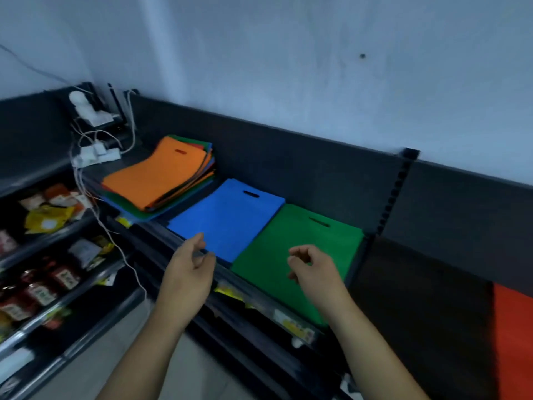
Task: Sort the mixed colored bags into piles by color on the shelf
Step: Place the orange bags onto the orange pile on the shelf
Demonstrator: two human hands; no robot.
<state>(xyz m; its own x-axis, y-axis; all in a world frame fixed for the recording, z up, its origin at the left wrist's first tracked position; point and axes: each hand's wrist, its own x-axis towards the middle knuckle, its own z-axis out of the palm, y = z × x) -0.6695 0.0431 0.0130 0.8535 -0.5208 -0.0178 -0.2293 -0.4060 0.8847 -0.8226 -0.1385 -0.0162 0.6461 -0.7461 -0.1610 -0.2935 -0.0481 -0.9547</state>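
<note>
Showing one blue bag (227,216), one green bag (300,249)

You are standing in a small shop. The dark metal retail shelving (288,174) has a slotted upright (396,194) and yellow price labels (297,326) along its front rail. To your left, tiered racks (57,310) hold packaged snacks in yellow and orange wrappers (47,215) and red-labelled packets (40,290) (their print is too blurred to read). A plain pale wall (288,67) backs the shelving.
</note>
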